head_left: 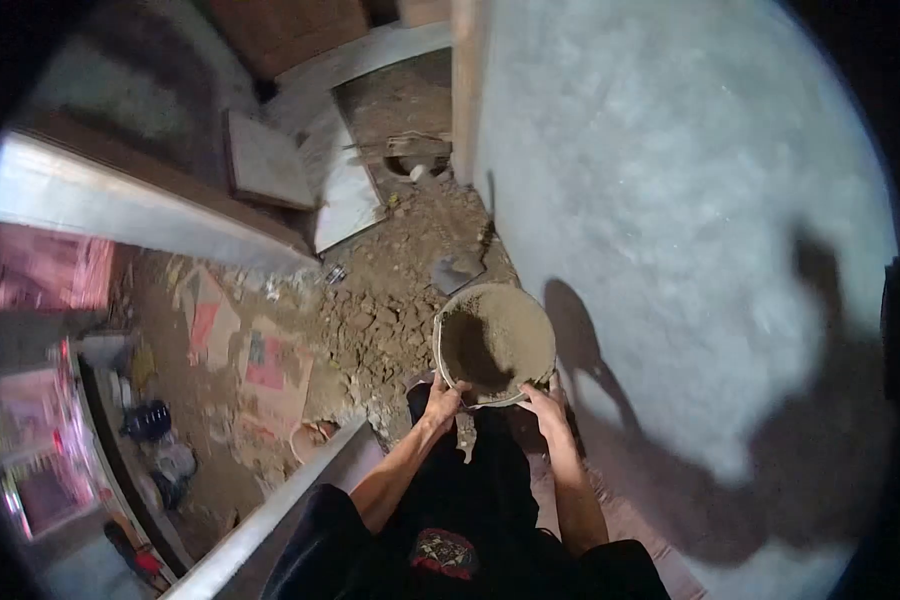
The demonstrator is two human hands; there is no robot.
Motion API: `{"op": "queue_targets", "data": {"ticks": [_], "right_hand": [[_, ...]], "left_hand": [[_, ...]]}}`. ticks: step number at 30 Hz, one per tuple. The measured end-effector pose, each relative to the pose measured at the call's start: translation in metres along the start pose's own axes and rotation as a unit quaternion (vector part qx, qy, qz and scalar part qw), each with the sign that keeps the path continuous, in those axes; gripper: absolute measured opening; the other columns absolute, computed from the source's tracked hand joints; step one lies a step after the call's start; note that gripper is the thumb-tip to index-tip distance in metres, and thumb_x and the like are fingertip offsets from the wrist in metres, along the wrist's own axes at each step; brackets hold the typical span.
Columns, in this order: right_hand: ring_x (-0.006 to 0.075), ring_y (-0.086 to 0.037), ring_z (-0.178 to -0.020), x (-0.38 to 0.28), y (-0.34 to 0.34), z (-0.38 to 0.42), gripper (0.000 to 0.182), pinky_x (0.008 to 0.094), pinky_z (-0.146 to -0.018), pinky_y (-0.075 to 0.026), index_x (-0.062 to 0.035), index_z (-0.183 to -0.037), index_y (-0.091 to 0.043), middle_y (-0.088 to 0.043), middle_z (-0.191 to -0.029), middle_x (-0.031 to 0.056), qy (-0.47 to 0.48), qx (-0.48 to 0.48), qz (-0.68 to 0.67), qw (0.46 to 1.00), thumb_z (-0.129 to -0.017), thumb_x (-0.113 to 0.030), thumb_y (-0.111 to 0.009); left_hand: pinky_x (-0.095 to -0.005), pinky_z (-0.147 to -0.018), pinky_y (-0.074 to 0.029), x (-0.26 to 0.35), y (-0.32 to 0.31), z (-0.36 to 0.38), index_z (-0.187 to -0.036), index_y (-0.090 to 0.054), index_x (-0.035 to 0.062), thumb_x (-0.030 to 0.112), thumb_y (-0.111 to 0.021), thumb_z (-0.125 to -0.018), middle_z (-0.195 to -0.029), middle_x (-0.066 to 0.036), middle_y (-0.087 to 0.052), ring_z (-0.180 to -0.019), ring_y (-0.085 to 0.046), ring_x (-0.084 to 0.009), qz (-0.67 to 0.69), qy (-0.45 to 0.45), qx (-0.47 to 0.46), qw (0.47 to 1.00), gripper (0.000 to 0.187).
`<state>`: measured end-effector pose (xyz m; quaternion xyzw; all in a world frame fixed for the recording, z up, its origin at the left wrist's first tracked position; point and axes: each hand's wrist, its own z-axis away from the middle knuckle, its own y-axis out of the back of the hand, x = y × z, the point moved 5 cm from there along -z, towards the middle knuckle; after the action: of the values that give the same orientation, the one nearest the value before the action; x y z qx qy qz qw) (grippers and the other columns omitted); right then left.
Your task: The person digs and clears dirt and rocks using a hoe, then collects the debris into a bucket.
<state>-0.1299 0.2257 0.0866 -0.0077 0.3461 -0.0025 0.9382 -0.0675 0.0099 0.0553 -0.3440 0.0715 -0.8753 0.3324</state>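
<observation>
A round bucket (522,318), its inside coated with grey-brown mud or mortar, is held out in front of my body. My left hand (443,402) grips the near left side of its rim, thumb over the edge. On the near right side, my right hand (545,402) clasps the rim in the same way. The bucket's mouth faces up toward me, and a dark shadow covers part of its inside. How much material lies at the bottom is hard to make out. My fingers beneath the rim are hidden.
Broken rubble (380,325) covers the floor ahead. A plastered wall (670,150) rises close on the right. Flattened cardboard (275,375) lies to the left beyond a wall edge. Pale boards (345,195) and another container (417,165) sit farther ahead.
</observation>
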Motion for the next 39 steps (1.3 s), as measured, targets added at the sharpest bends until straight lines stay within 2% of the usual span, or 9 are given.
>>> {"op": "queue_targets", "data": {"ticks": [2,4,6,10,15,22,34,35,39], "right_hand": [[0.0307,-0.052,-0.122,-0.017,-0.011,-0.014,0.080,0.0482,-0.091,-0.052,-0.0128,-0.149,-0.023,-0.047,-0.137,0.0142,-0.019,-0.022,0.066,0.997,-0.084,-0.002,-0.067],[0.0319,-0.050,-0.124,-0.016,-0.012,-0.017,0.082,0.0485,-0.092,-0.051,-0.0128,-0.150,-0.021,-0.045,-0.139,0.0147,-0.039,-0.041,0.123,0.991,-0.084,-0.002,-0.067],[0.0327,-0.048,-0.125,-0.021,-0.017,-0.025,0.085,0.0491,-0.093,-0.049,-0.0130,-0.152,-0.017,-0.044,-0.141,0.0161,-0.008,-0.129,0.217,0.967,-0.084,-0.003,-0.067],[0.0306,-0.050,-0.123,0.006,-0.041,-0.059,0.073,0.0491,-0.090,-0.048,-0.0089,-0.142,-0.026,-0.047,-0.138,0.0157,0.100,-0.192,0.245,0.945,-0.084,-0.007,-0.070],[0.0281,-0.052,-0.117,0.021,-0.110,-0.033,0.068,0.0524,-0.089,-0.045,-0.0129,-0.138,-0.025,-0.051,-0.131,0.0140,0.043,-0.219,0.336,0.915,-0.086,-0.007,-0.069],[0.0324,-0.054,-0.118,0.146,-0.228,-0.004,0.082,0.0493,-0.094,-0.049,-0.0114,-0.146,-0.010,-0.049,-0.134,0.0199,-0.093,-0.331,0.253,0.904,-0.088,-0.006,-0.067],[0.0278,-0.058,-0.109,0.350,-0.457,-0.134,0.061,0.0368,-0.085,-0.055,-0.0054,-0.132,-0.027,-0.054,-0.124,0.0192,0.132,-0.399,0.342,0.841,-0.084,0.008,-0.061],[0.0292,-0.055,-0.113,0.359,-0.481,-0.134,0.067,0.0373,-0.092,-0.048,-0.0038,-0.133,-0.025,-0.050,-0.128,0.0213,0.032,-0.416,0.258,0.872,-0.081,0.005,-0.067],[0.0304,-0.052,-0.121,0.421,-0.572,-0.174,0.068,0.0388,-0.100,-0.045,-0.0033,-0.137,-0.022,-0.046,-0.132,0.0245,0.054,-0.456,0.245,0.854,-0.084,0.010,-0.062]], "left_hand": [[-0.0492,-0.083,-0.055,-0.021,0.010,-0.008,-0.146,-0.026,0.0241,-0.003,-0.052,-0.090,-0.124,-0.012,-0.053,-0.102,-0.059,-0.0271,0.041,-0.033,0.018,0.998,0.068],[-0.0479,-0.084,-0.055,-0.046,0.013,0.004,-0.148,-0.025,0.0270,-0.005,-0.051,-0.089,-0.124,-0.010,-0.053,-0.103,-0.059,-0.0262,0.050,-0.048,0.089,0.994,0.071],[-0.0341,-0.090,-0.049,-0.052,0.007,0.029,-0.146,-0.030,0.0114,-0.009,-0.053,-0.086,-0.129,-0.009,-0.056,-0.110,-0.056,-0.0229,0.144,-0.050,0.154,0.976,0.068],[-0.0349,-0.087,-0.050,-0.066,0.018,0.045,-0.142,-0.035,0.0096,-0.006,-0.055,-0.083,-0.124,-0.012,-0.057,-0.106,-0.058,-0.0228,0.236,-0.057,0.205,0.948,0.064],[-0.0359,-0.083,-0.053,-0.091,0.060,0.052,-0.138,-0.036,0.0091,-0.006,-0.054,-0.083,-0.119,-0.013,-0.057,-0.102,-0.060,-0.0247,0.321,-0.097,0.280,0.900,0.060],[-0.0450,-0.080,-0.057,-0.114,0.179,0.038,-0.141,-0.026,0.0158,-0.007,-0.050,-0.085,-0.125,-0.017,-0.052,-0.106,-0.060,-0.0315,0.448,-0.233,0.314,0.804,0.064],[-0.0353,-0.078,-0.056,-0.138,0.446,-0.087,-0.136,-0.035,0.0073,-0.002,-0.056,-0.086,-0.121,-0.014,-0.055,-0.102,-0.061,-0.0253,0.426,-0.291,0.427,0.743,0.055],[-0.0366,-0.080,-0.056,-0.105,0.450,-0.075,-0.134,-0.037,0.0072,-0.002,-0.055,-0.086,-0.121,-0.013,-0.055,-0.104,-0.060,-0.0257,0.477,-0.276,0.413,0.725,0.052],[-0.0447,-0.089,-0.056,-0.104,0.554,-0.130,-0.133,-0.035,0.0116,-0.001,-0.053,-0.089,-0.122,-0.013,-0.055,-0.108,-0.059,-0.0290,0.481,-0.306,0.383,0.727,0.049]]}}
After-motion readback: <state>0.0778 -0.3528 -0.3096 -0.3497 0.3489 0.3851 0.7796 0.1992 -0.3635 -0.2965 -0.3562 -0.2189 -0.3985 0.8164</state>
